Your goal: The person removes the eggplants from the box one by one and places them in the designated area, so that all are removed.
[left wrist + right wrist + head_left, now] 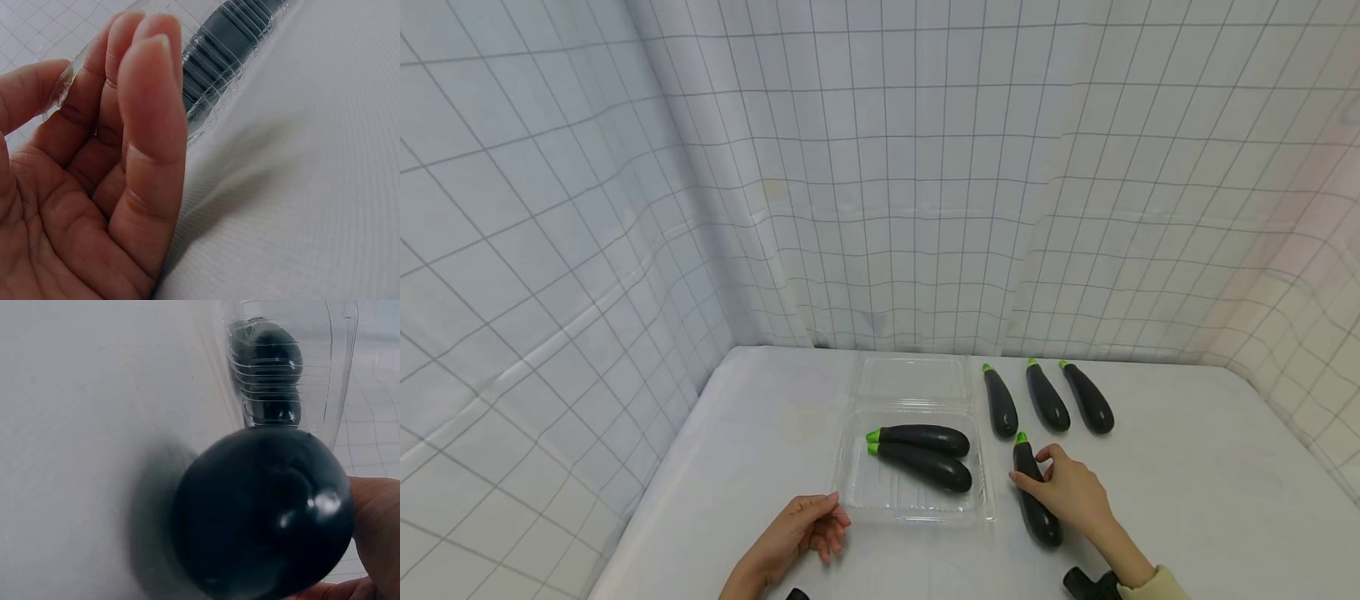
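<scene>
Two dark eggplants with green stems, an upper one [925, 438] and a lower one [928, 467], lie side by side in an open clear plastic container [880, 502]. At its front left corner, the left hand [797, 533] pinches the rim; the left wrist view shows the clear edge between thumb and fingers of that hand [94, 169]. Right of the container, the right hand [1071, 492] grips another eggplant [1041, 521] near its stem half. In the right wrist view its round end [262, 512] hides most of the hand [382, 528].
Three more eggplants, left [1002, 407], middle [1048, 400] and right [1090, 402], lie behind the right hand. The container's lid [912, 379] lies folded back. A white cloth [760, 442] covers the table, and grid-patterned curtains [925, 208] stand around it.
</scene>
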A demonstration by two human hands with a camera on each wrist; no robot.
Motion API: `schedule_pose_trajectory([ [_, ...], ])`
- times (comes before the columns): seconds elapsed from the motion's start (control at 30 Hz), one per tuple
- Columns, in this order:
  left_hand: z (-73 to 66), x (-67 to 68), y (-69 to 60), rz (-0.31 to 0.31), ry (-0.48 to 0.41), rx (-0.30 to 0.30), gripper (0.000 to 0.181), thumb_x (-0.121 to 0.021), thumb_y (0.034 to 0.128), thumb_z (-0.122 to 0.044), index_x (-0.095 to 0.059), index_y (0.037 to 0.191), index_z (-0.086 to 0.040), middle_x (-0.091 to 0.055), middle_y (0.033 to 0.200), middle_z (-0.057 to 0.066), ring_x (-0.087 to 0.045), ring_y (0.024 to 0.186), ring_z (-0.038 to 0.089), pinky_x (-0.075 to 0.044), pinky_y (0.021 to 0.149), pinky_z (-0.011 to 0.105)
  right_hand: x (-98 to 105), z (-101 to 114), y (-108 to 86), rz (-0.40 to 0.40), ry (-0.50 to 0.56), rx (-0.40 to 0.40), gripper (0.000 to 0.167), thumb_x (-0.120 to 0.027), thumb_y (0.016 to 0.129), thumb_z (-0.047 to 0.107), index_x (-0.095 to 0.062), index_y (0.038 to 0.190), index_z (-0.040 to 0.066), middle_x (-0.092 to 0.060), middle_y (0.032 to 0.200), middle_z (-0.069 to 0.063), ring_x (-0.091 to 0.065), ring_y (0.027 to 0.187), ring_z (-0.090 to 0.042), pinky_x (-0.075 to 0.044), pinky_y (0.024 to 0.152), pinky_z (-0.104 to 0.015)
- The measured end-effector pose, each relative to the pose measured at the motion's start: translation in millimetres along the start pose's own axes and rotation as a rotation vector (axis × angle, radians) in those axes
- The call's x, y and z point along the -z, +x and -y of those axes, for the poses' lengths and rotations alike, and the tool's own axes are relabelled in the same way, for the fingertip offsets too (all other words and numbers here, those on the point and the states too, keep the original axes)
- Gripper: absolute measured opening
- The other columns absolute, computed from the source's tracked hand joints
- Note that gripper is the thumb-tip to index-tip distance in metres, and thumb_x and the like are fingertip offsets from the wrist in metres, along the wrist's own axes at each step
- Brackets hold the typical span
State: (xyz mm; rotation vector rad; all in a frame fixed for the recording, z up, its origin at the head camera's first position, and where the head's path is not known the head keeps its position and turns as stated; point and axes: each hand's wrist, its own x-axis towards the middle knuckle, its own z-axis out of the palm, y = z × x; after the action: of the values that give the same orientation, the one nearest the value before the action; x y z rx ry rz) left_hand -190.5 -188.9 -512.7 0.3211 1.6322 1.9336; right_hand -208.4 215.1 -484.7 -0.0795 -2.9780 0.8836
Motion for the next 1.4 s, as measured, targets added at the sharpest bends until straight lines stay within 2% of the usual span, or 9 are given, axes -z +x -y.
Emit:
schedule_pose_trajectory([
  [0.67, 1.3, 1.6, 0.4, 0.004, 0.002, -0.009, 0.041, -0.040, 0.1033, -0.032, -0.069, 0.091, -0.006, -0.067, 0.077, 0.000, -0.063, 0.063, 0.009, -0.053, 0.055, 0.023, -4.5, -1.3, -0.2, -0.013, 0.016, -0.004, 0.063, -0.069, 0.082, 0.050, -0.056, 0.111, -0.004, -0.053, 0.065, 0.000, -0.047, 0.051, -0.015, -0.038, 0.045, -0.030],
  [1.0, 0.5, 0.9, 0.3, -0.003, -0.005, 0.003, 0.042, -0.041, 0.1027, -0.033, -0.069, 0.092, -0.004, -0.067, 0.078, 0.001, -0.063, 0.064, 0.009, -0.053, 0.055, 0.023, 1.2, 1.4, -2.6, -0.004, 0.013, -0.012, 0.075, -0.062, 0.082, 0.060, -0.055, 0.112, -0.008, -0.057, 0.069, -0.001, -0.050, 0.054, -0.015, -0.040, 0.047, -0.031],
  [1.4, 1.2, 0.5, -0.2, -0.007, -0.002, 0.011, 0.041, -0.042, 0.1026, -0.034, -0.069, 0.091, -0.005, -0.067, 0.078, 0.001, -0.063, 0.064, 0.009, -0.053, 0.056, 0.023, 1.8, -1.0, -3.6, -0.002, 0.017, 0.005, 0.077, -0.060, 0.083, 0.062, -0.055, 0.113, -0.009, -0.059, 0.069, 0.001, -0.052, 0.055, -0.013, -0.042, 0.048, -0.032],
])
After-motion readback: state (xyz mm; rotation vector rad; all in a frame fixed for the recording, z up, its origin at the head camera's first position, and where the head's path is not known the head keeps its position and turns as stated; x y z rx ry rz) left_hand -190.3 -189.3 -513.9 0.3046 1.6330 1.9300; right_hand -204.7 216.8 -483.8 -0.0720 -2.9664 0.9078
